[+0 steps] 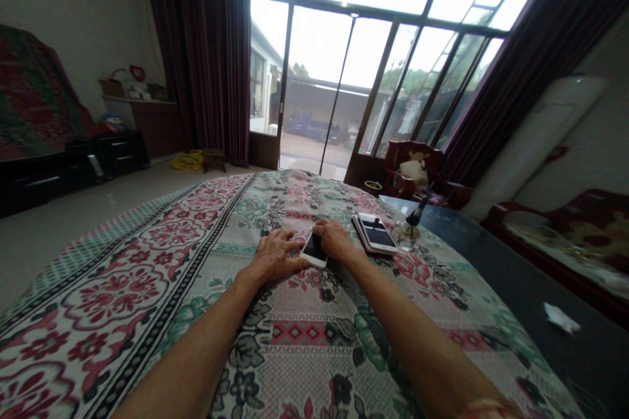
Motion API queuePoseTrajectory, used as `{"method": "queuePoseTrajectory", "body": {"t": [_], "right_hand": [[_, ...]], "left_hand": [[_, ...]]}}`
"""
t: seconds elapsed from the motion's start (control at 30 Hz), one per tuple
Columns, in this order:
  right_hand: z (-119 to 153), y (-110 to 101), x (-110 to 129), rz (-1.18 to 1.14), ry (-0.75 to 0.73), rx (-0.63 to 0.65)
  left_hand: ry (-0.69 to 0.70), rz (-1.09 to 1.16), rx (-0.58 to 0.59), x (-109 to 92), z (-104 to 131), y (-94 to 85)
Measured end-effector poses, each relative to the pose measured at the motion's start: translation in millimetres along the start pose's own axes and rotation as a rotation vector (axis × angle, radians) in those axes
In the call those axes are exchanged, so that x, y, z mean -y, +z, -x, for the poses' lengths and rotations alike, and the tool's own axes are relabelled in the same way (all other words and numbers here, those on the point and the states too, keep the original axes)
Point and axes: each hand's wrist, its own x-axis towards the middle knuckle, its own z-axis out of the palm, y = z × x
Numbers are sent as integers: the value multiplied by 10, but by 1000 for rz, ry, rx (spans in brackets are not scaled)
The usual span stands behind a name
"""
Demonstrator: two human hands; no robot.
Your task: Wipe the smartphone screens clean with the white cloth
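A white smartphone (314, 251) with a dark screen lies on the flowered tablecloth (299, 301) between my two hands. My left hand (278, 254) rests low on the cloth with its fingers stretched out, and the thumb reaches the phone's lower left corner. Curled over the phone's upper right part is my right hand (335, 240), its fingers closed at the top edge and side; the fingertips are partly hidden. Right of that hand, another white phone (377, 233) lies face up on top of a similar flat device.
A clear glass object with a black top (417, 212) stands beside the stacked devices. Dark glass tabletop (515, 288) shows on the right, with a crumpled white tissue (561, 319) on it. Beyond the table are a wooden chair (407, 173), purple curtains (206, 52) and glass doors.
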Motion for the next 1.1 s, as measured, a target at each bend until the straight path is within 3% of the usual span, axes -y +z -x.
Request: {"method": "queuePoseTrajectory", "body": {"t": [0.3,0.47,0.7,0.87,1.1], "right_hand": [[487,-50,181,-161,-263,-89],[680,-98,184,-234,-330,-83],[419,-31,-74,-153,-134,-71],[269,22,-123,-121,16,-62],[361,1,-48,-141,-41,-83]], "left_hand": [[-32,-8,-6,-15,10,22],[-24,-28,0,-10,11,24],[1,-33,6,-28,23,17],[22,-19,-12,-42,27,31],[59,-16,22,6,-12,62]]}}
